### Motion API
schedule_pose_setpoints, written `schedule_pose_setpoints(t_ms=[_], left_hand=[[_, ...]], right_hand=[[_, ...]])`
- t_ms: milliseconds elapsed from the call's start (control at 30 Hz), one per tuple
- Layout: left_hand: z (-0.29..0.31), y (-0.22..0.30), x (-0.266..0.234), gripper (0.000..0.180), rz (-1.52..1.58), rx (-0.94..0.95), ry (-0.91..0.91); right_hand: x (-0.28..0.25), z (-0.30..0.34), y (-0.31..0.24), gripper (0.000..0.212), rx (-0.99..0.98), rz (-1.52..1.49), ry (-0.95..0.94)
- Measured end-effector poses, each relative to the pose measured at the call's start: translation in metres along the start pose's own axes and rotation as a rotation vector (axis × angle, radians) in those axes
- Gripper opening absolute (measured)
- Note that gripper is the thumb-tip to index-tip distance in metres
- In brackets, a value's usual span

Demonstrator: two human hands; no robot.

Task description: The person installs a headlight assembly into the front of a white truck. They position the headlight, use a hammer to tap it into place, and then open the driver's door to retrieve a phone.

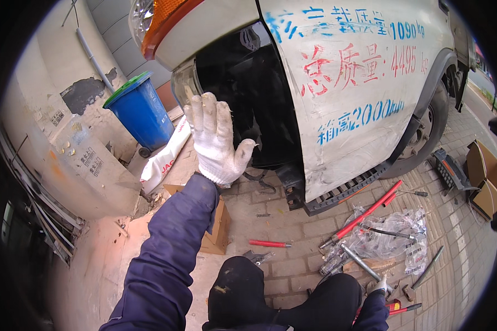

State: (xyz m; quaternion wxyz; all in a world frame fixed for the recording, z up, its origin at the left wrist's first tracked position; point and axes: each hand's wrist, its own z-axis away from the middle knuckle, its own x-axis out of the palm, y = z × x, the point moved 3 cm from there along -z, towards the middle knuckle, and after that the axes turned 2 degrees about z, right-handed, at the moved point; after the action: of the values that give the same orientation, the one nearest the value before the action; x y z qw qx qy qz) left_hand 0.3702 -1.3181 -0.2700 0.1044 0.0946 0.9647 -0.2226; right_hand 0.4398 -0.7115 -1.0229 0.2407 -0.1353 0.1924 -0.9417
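My left hand, in a dirty white knit glove, is raised with its fingers stretched and thumb out, holding nothing. It is in front of the truck's front corner, beside a clear lamp and a glossy black panel; whether it touches them I cannot tell. Low on the right, my gloved right hand is down among tools, at the lower end of a metal bar. Its fingers are too small and partly hidden to show a grip. A hammer lies just beyond it.
The dented white truck door has a black step below. Red bars, clear plastic wrap and a short red rod lie on the paving. A cardboard box stands under my left arm; a blue bin stands behind.
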Motion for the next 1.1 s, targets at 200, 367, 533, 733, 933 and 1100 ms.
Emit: schedule_pose_setpoints(t_ms=[200, 367, 533, 733, 933, 1100], left_hand=[[0.002, -0.001, -0.001, 0.090, 0.003, 0.018, -0.021], [0.014, -0.003, 0.002, 0.093, 0.030, 0.005, -0.058], [0.016, 0.002, -0.007, 0.094, 0.046, 0.032, -0.142], [-0.071, -0.005, -0.026, 0.079, 0.050, 0.061, 0.032], [-0.118, -0.004, -0.027, 0.070, -0.070, 0.107, 0.088], [-0.116, -0.001, -0.033, 0.068, 0.010, 0.062, 0.029]], right_hand=[[0.003, -0.074, 0.007, 0.050, -0.077, -0.290, -0.191], [0.008, -0.030, -0.020, 0.038, -0.335, -0.192, 0.033], [0.036, 0.115, -0.103, 0.030, -0.336, -0.506, -0.026], [0.108, 0.378, -0.181, 0.037, -0.725, -0.490, -0.419], [0.176, 0.585, -0.123, 0.049, -0.927, -0.455, -0.948], [0.240, 0.630, -0.020, 0.046, -0.949, -0.082, -1.059]])
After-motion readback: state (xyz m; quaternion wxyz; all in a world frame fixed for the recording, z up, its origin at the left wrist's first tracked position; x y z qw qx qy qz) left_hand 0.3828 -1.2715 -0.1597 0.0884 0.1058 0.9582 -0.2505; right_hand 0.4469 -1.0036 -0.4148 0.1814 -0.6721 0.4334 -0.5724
